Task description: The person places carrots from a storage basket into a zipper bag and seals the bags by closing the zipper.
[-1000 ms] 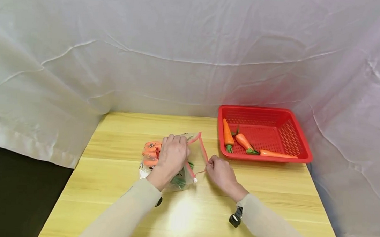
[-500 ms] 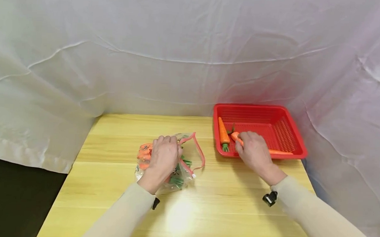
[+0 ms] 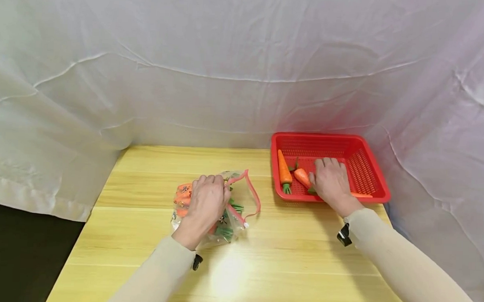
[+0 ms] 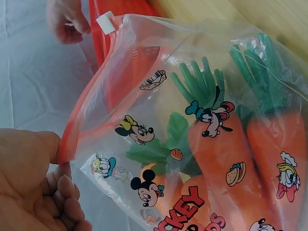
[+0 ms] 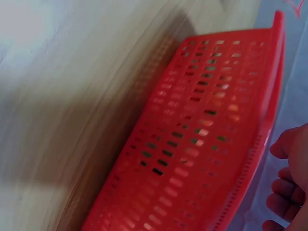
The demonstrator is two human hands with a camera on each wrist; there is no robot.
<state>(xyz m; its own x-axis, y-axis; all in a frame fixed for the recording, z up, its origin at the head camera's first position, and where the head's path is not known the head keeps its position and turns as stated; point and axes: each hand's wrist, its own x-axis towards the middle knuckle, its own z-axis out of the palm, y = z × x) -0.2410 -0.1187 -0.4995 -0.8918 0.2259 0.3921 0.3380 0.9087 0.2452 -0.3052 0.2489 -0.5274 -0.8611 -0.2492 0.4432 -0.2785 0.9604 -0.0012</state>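
A clear zip bag (image 3: 247,218) with a pink zip edge and cartoon prints lies on the wooden table, its mouth facing right. Inside are several carrots (image 4: 219,149) with green tops. My left hand (image 3: 205,198) pinches the bag's pink edge between thumb and fingers, as the left wrist view shows. Over the red basket (image 3: 318,136) is my right hand (image 3: 332,181), fingers loosely bent and nothing seen between them. Left of it in the basket lie an upright-lying carrot (image 3: 283,168) and a slanted carrot (image 3: 302,176); a third carrot (image 3: 362,195) is partly hidden by the hand.
The perforated basket stands at the table's back right corner, its wall (image 5: 192,125) close to my right hand. A pale curtain (image 3: 228,92) hangs behind and on both sides of the wooden table (image 3: 142,249).
My right hand has let go of the bag's edge and moved right, over the carrots in the basket. My left hand has stayed on the bag. The head view has shifted slightly.
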